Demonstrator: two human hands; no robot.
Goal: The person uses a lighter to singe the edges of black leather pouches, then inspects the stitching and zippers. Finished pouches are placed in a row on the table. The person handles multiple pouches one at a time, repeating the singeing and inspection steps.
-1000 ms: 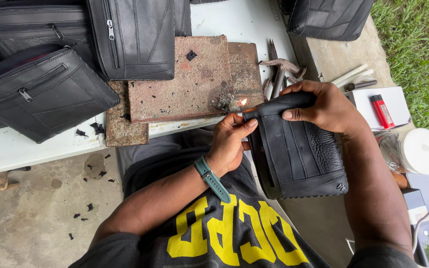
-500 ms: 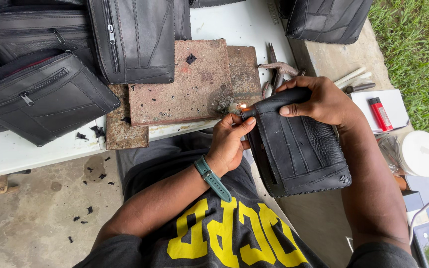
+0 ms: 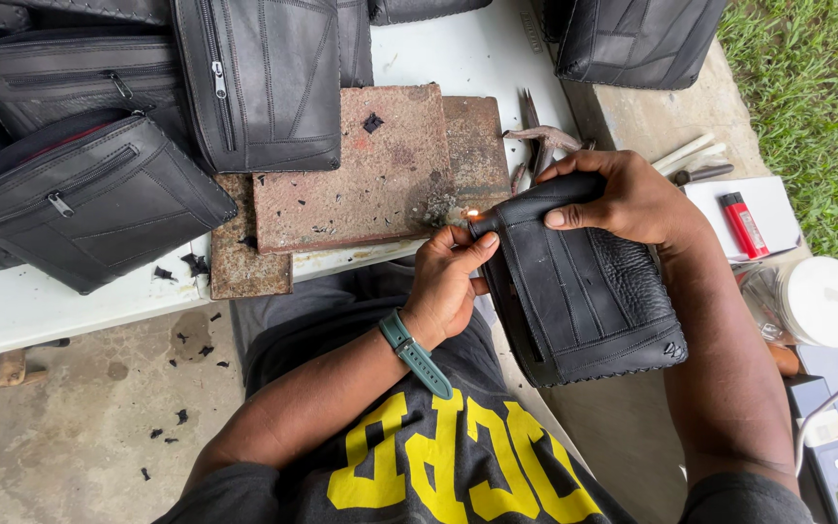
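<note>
We grip the black leather bag (image 3: 589, 291) by its folded top edge with the right hand (image 3: 623, 199), over the lap beside the table (image 3: 438, 49). The left hand (image 3: 448, 281) pinches a small flame (image 3: 471, 212) at its corner. The leather looks soft, light and pliable; we judge the stitched edges the firmest hold.

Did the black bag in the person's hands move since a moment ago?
Yes. The black bag has tipped a bit: its top end, gripped by the right hand, sits closer to the reddish brick slab, though the head camera shifted slightly too.
</note>
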